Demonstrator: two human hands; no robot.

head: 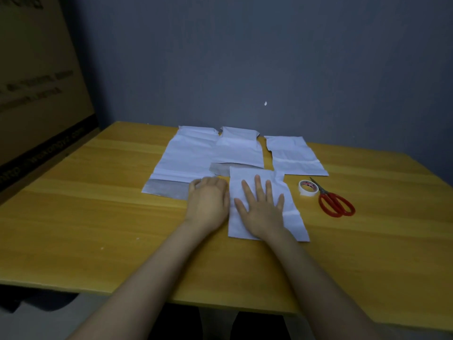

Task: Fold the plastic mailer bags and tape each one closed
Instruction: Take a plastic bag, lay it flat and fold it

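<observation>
Right hand (261,208) flat on mailer (295,218), left hand (208,201) curled beside

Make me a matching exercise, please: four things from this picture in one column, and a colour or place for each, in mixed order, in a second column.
1 scissors
2 tape roll
3 nearest mailer bag
4 table

A yellow wood
B under the flat right hand
C red handles
D white, between that bag and the scissors

Pairs: 1-C, 2-D, 3-B, 4-A
</observation>
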